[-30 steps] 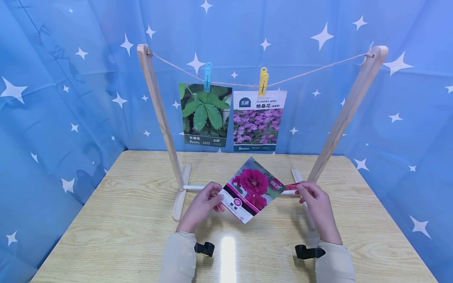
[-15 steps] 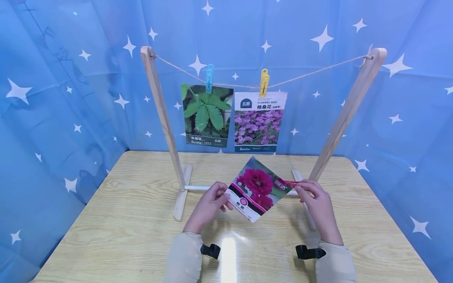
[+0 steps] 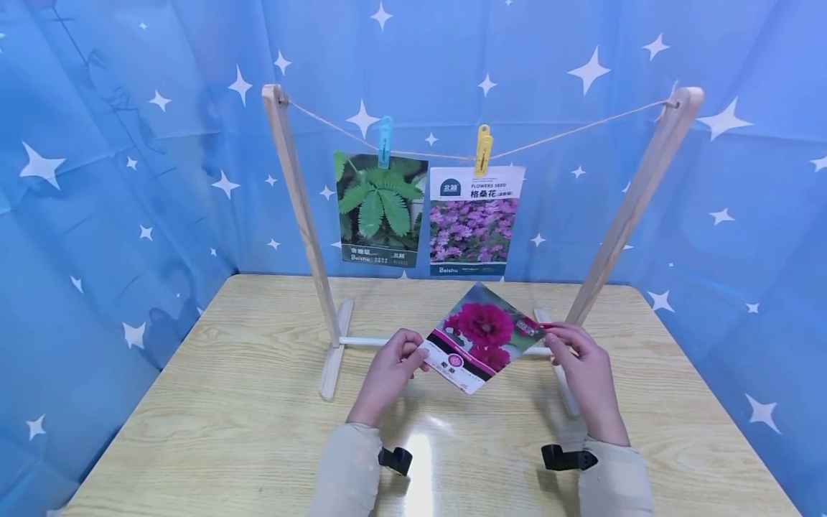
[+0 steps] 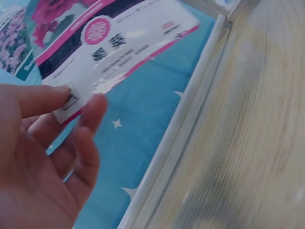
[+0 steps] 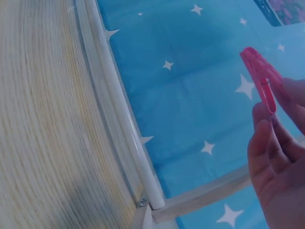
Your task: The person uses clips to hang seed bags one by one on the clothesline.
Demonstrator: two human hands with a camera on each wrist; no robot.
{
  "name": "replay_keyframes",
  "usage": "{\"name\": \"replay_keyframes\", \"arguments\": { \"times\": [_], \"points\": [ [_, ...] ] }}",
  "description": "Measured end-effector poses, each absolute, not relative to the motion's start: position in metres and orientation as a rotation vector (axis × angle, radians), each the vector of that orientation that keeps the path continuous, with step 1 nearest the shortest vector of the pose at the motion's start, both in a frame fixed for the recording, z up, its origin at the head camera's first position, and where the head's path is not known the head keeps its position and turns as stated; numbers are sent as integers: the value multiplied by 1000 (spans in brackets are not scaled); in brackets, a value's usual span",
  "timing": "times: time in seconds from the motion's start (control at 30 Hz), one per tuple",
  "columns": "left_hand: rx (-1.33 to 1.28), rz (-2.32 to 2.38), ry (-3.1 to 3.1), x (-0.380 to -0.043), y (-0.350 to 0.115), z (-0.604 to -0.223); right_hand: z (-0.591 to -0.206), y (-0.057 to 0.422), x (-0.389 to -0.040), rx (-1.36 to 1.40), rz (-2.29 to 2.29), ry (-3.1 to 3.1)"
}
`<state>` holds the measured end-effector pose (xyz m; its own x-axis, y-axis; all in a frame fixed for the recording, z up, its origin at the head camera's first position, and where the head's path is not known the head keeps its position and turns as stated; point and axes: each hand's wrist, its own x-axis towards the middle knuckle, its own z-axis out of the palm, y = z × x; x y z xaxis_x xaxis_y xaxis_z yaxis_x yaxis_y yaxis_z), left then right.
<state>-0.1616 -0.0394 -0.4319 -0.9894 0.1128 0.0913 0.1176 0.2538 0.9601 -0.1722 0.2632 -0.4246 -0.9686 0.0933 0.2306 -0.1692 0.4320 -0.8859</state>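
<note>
A seed packet (image 3: pixel 486 327) with magenta flowers is tilted like a diamond above the table. My left hand (image 3: pixel 390 370) pinches its lower left corner between thumb and fingers, and the left wrist view shows that grip up close on the white end of the packet (image 4: pixel 119 52). My right hand (image 3: pixel 586 373) pinches a red clothespin (image 5: pixel 259 71) by its handle end. In the head view the packet's right corner overlaps the clothespin, which shows only as a thin red strip there.
A string (image 3: pixel 581 134) sags between two wooden posts (image 3: pixel 300 208). On it hang a green-leaf packet (image 3: pixel 381 208) under a blue clothespin (image 3: pixel 385 142) and a purple-flower packet (image 3: pixel 474 222) under a yellow one (image 3: pixel 483 151). A white bar (image 3: pixel 365 341) joins the stand's feet.
My left hand has carried the magenta-flower packet to the right, up to my right hand, and its corner now covers most of the red clothespin. My right hand has shifted only slightly.
</note>
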Motion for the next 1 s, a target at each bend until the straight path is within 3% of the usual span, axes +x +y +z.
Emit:
{"name": "replay_keyframes", "arguments": {
  "times": [0.27,1.0],
  "points": [
    [-171,-1912,-2432,-156,-36,-420,-412,271,-169,0,1682,-2356],
    [-124,-1892,-2420,-164,-26,-426,-364,284,-173,153,1426,-2407]
  ]
}}
